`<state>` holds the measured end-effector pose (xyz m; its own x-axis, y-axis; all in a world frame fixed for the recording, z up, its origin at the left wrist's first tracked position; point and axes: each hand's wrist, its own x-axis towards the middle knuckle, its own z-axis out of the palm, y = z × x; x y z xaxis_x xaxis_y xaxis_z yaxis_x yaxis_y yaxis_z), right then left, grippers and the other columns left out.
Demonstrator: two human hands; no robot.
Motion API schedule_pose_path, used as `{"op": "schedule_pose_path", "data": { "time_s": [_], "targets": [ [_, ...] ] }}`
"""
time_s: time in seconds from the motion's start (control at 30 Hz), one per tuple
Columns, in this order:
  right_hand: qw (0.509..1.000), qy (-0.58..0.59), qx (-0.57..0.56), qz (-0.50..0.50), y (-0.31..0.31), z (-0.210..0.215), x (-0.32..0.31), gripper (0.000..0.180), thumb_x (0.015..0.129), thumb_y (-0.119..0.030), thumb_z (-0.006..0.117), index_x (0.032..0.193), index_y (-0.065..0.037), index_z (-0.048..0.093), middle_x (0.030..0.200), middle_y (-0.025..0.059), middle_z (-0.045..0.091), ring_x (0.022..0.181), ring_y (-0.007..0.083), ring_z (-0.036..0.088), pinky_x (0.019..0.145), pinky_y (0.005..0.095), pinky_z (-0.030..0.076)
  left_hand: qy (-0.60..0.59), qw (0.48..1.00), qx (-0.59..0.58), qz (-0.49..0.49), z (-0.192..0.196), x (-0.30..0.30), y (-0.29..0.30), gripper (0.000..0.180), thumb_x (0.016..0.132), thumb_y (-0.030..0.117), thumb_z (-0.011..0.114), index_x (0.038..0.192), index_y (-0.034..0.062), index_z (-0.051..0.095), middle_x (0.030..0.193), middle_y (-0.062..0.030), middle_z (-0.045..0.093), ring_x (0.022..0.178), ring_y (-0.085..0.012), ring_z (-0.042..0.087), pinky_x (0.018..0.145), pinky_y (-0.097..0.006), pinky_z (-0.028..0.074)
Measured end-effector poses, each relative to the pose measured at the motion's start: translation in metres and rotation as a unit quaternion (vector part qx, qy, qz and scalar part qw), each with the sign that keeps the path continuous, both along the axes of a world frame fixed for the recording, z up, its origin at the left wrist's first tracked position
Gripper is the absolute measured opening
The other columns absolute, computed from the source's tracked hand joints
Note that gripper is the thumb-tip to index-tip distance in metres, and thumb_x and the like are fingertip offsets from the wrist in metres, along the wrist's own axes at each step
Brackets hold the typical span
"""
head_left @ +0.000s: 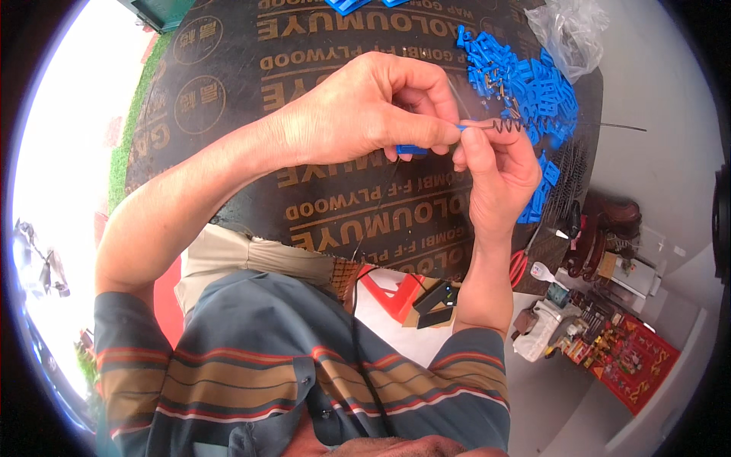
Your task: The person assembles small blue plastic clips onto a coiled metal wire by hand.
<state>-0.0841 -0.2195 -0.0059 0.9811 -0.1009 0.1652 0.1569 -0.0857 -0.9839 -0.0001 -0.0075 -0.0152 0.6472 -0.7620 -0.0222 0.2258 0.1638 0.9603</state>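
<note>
My left hand [373,114] pinches a small blue plastic part [412,149], mostly covered by the fingers. In my right hand [499,171], thumb and forefinger close on a thin metal wire with a coiled spring section [509,126]. The wire's straight end sticks out to the right, past the edge of the dark plywood top [335,190]. Both sets of fingertips nearly meet above the board, where a bit of blue shows between them. Exactly how the wire and blue part join there is hidden.
Loose blue plastic parts [525,87] lie heaped at the far right, with small metal pieces among them. Dark spring wires [567,175] are piled by the right edge. A clear plastic bag [571,34] sits behind. Red handles [518,268] lie near the right corner.
</note>
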Motion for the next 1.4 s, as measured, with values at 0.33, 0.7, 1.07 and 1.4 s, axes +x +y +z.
{"op": "schedule_pose_path", "data": {
  "time_s": [0.33, 0.7, 1.07, 1.4],
  "targets": [
    [1.0, -0.02, -0.01, -0.01, 0.0, -0.002, 0.0, 0.012, 0.097, -0.002, 0.075, 0.107, 0.002, 0.069, 0.102, 0.011, 0.075, 0.078, 0.01, 0.068, 0.07, 0.0247, 0.056, -0.026, 1.0, 0.004, 0.007, 0.0, -0.001, 0.0, 0.014, 0.1, 0.014, 0.075, 0.107, 0.0032, 0.07, 0.094, 0.0007, 0.074, 0.079, -0.0025, 0.061, 0.069, -0.021, 0.051],
    [0.998, -0.035, -0.055, -0.012, 0.003, 0.002, 0.004, 0.011, 0.096, 0.001, 0.075, 0.105, 0.003, 0.07, 0.102, 0.0079, 0.07, 0.081, 0.0087, 0.062, 0.074, 0.0238, 0.052, -0.054, 0.997, -0.042, 0.028, -0.002, -0.004, -0.002, 0.024, 0.102, 0.004, 0.069, 0.122, 0.0044, 0.057, 0.103, -0.002, 0.073, 0.09, -0.0044, 0.061, 0.079, -0.023, 0.052],
    [0.987, -0.076, -0.143, 0.007, 0.004, 0.0, 0.007, 0.011, 0.09, -0.001, 0.08, 0.096, 0.001, 0.071, 0.093, 0.0034, 0.063, 0.078, 0.0087, 0.059, 0.069, 0.0228, 0.047, -0.129, 0.989, 0.058, 0.047, 0.018, -0.006, 0.004, 0.034, 0.097, 0.009, 0.069, 0.13, 0.0065, 0.062, 0.11, 0.0005, 0.068, 0.079, -0.0049, 0.059, 0.069, -0.023, 0.051],
    [0.93, -0.169, -0.327, -0.006, 0.002, 0.002, 0.014, 0.017, 0.083, 0.0, 0.083, 0.094, 0.0, 0.07, 0.087, 0.0055, 0.063, 0.071, 0.0145, 0.064, 0.058, 0.0282, 0.051, -0.409, 0.895, 0.075, 0.159, 0.001, -0.002, -0.001, 0.03, 0.092, 0.021, 0.08, 0.116, 0.0045, 0.071, 0.103, -0.0077, 0.067, 0.084, -0.02, 0.068, 0.073, -0.033, 0.055]
  ]
}}
